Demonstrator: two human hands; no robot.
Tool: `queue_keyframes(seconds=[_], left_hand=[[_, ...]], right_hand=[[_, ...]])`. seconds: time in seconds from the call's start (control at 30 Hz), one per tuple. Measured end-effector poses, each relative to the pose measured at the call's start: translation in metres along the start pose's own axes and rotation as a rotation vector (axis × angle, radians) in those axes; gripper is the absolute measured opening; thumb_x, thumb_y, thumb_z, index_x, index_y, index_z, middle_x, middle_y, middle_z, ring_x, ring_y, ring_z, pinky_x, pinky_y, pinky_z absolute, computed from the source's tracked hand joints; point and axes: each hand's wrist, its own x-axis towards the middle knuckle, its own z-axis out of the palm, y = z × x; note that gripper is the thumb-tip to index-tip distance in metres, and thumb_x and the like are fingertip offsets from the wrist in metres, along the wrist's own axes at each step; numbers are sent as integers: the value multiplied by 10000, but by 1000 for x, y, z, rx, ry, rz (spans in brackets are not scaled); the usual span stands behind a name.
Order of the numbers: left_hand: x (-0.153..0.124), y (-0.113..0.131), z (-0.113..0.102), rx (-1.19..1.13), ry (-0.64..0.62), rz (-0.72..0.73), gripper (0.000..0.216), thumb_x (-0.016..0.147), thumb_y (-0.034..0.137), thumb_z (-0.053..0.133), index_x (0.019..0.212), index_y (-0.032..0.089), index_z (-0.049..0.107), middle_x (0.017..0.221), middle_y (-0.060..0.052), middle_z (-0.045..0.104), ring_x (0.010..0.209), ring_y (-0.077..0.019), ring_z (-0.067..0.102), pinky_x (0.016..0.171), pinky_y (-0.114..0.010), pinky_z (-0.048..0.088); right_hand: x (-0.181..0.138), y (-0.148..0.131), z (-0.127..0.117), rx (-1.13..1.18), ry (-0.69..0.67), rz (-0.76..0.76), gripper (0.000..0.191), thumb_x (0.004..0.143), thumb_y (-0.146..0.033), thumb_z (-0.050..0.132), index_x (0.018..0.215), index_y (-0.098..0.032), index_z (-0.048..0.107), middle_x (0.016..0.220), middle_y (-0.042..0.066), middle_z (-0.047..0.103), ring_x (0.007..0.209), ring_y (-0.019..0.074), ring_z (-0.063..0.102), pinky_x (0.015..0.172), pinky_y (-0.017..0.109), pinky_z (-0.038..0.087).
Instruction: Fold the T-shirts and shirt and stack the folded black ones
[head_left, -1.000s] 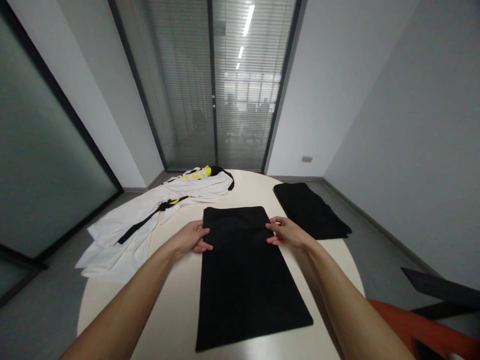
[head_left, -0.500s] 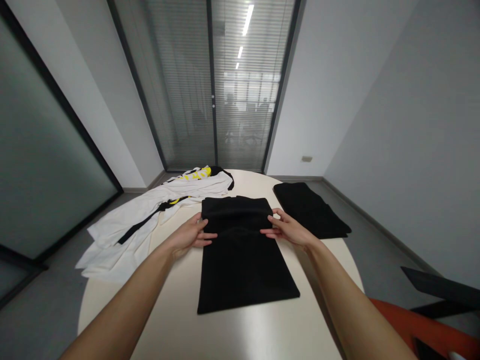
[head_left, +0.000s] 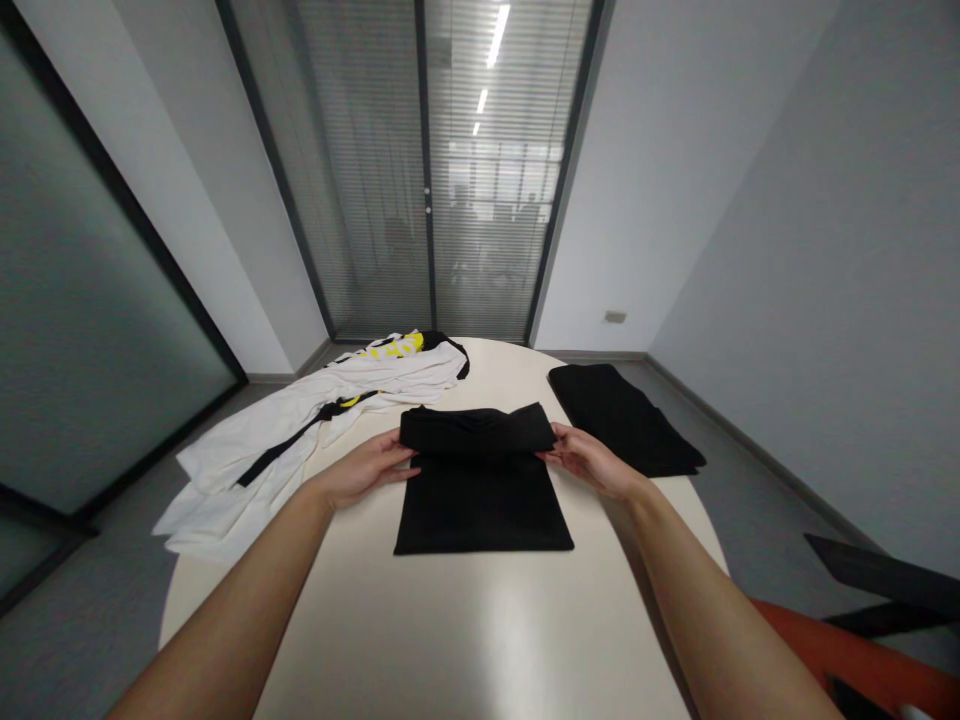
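Observation:
A black folded garment [head_left: 484,505] lies in the middle of the table, its far part doubled over into a raised band. Its exact kind does not show. My left hand [head_left: 367,468] grips the left end of that band, thumb out of sight behind the cloth and fingers at the edge. At the right end, my right hand [head_left: 589,460] pinches the same band between thumb and fingers. The lower part of the garment rests flat, with a straight near edge.
White garments with black and yellow parts [head_left: 300,420] are spread over the left of the round cream table [head_left: 420,640]. Another folded black garment [head_left: 622,420] lies at the back right. An orange and black chair [head_left: 832,660] stands at the lower right. Glass partitions are behind.
The black garment's near edge has moved away from me, and its far part now stands as a narrower raised band. Both hands have shifted slightly outward with its ends.

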Motion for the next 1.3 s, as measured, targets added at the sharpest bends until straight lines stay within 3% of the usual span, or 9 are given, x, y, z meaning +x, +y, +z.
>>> queue_keyframes(seconds=[0.2, 0.33, 0.47, 0.63, 0.8, 0.87, 1.03, 1.17, 1.3], left_hand=[[-7, 9, -3, 237, -165, -4, 414, 790, 481, 777, 1062, 179, 701, 1274, -123, 678, 1220, -277, 597, 1067, -395, 437], [-8, 16, -5, 439, -237, 72, 260, 825, 444, 737, 859, 190, 694, 1460, -110, 557, 1355, -288, 490, 1090, -364, 384], [-4, 13, -11, 524, -292, 107, 177, 825, 358, 720, 855, 190, 672, 1533, -113, 472, 1326, -273, 511, 1010, -326, 421], [-6, 14, -7, 530, -241, 84, 200, 832, 398, 683, 865, 202, 661, 1385, -124, 614, 1198, -258, 583, 985, -342, 429], [-11, 25, 3, 489, -188, 84, 320, 820, 461, 711, 1005, 200, 711, 1243, -116, 691, 1163, -257, 598, 1028, -355, 407], [-11, 25, 4, 545, -197, 90, 347, 822, 464, 719, 1057, 209, 729, 1162, -98, 712, 1049, -233, 627, 941, -316, 453], [-7, 15, 0, 652, -174, 52, 368, 796, 422, 737, 1084, 195, 720, 828, -25, 673, 684, -151, 564, 634, -236, 442], [-6, 14, 2, 666, -204, 94, 293, 717, 331, 790, 975, 209, 724, 1043, -43, 698, 906, -185, 616, 798, -254, 472], [-7, 18, 8, 728, -162, 35, 329, 793, 407, 729, 1048, 201, 704, 743, 7, 632, 692, -162, 573, 643, -240, 444]], right_hand=[[-9, -6, 0, -222, -138, 71, 134, 611, -238, 604, 740, -201, 604, 780, 21, 640, 788, 190, 556, 774, 298, 443], [-7, -7, -2, -251, -230, 18, 91, 582, -182, 569, 672, -194, 565, 683, -13, 542, 683, 147, 458, 674, 253, 377], [-6, -8, -3, -213, -223, -5, 305, 618, -175, 592, 910, -196, 676, 832, 0, 620, 773, 148, 524, 718, 242, 392], [-12, -12, 2, -273, -164, 70, 322, 761, -319, 650, 1051, -196, 715, 1030, 47, 698, 983, 190, 608, 887, 286, 433], [-11, -13, 5, -388, -235, 63, 310, 758, -417, 752, 917, -158, 695, 890, 25, 695, 822, 159, 604, 814, 281, 440], [-10, -14, 3, -393, -266, 61, 275, 715, -397, 771, 812, -156, 680, 867, 27, 688, 793, 157, 592, 780, 279, 437], [-11, -17, -4, -426, -378, 20, 167, 729, -302, 654, 661, -156, 699, 1200, 100, 690, 892, 192, 606, 774, 303, 442], [-8, -11, -6, -465, -352, -2, 171, 770, -284, 634, 773, -166, 757, 1107, 87, 716, 924, 191, 621, 809, 300, 447], [-5, -1, -6, -498, -264, 56, 206, 756, -330, 728, 870, -160, 741, 904, 39, 705, 787, 146, 607, 746, 266, 456]])
